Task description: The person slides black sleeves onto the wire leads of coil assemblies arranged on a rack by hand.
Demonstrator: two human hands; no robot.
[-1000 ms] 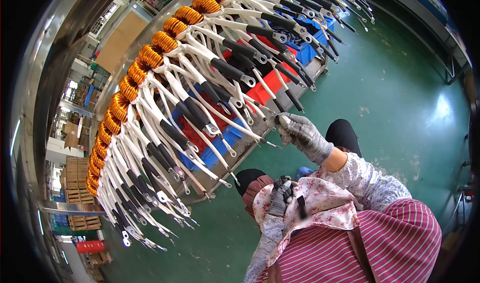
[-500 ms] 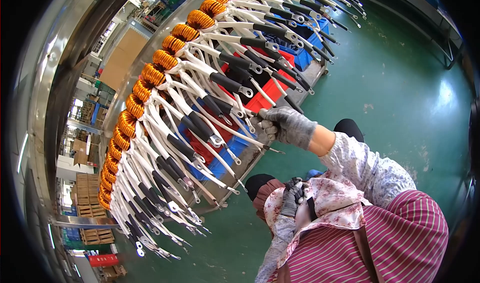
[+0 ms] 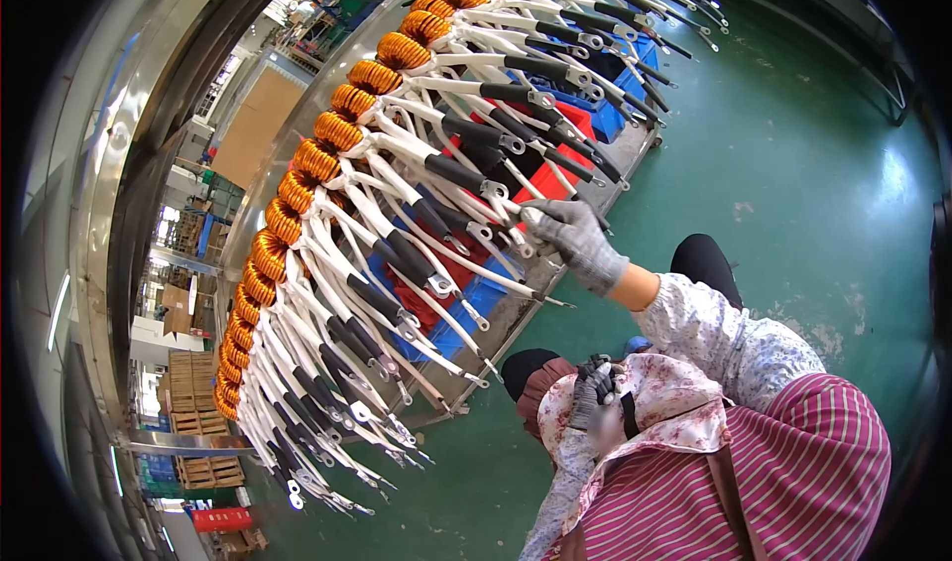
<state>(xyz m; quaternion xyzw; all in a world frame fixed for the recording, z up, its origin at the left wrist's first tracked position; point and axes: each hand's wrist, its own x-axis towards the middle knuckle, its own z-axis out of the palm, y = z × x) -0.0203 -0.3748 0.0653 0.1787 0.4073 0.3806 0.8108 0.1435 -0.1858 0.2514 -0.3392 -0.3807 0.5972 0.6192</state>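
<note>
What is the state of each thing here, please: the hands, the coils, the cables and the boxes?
Right hand: gloved, fingers closed on a cable.
Left hand: gloved, fingers curled; I cannot tell if holding anything.
Coils: wound, lined up in a row.
Cables: fanned out, many tipped with metal rings.
Red box: open, partly hidden.
Near blue box: open, red material inside.
Far blue box: open.
</note>
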